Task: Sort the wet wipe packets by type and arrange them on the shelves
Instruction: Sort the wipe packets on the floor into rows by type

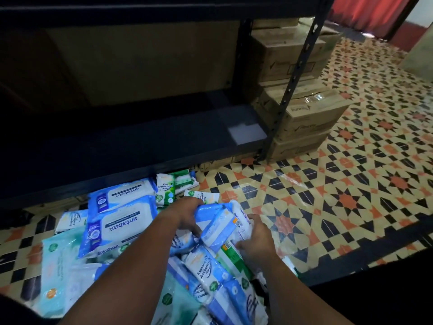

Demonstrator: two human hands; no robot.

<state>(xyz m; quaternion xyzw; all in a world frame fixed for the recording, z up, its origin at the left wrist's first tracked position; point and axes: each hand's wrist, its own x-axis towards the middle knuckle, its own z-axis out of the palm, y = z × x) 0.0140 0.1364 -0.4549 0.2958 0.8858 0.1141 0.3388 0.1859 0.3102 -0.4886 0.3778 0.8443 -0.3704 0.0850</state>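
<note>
Your left hand (185, 215) and right hand (254, 240) both curl their grip around a blue packet (219, 227) at lower centre of the frame, atop the pile (121, 228) of wipe packets on the tiled floor (351, 184). Above, the dark shelf (131, 146) fills the frame's left; boxes (302, 118) stack at upper right.
</note>
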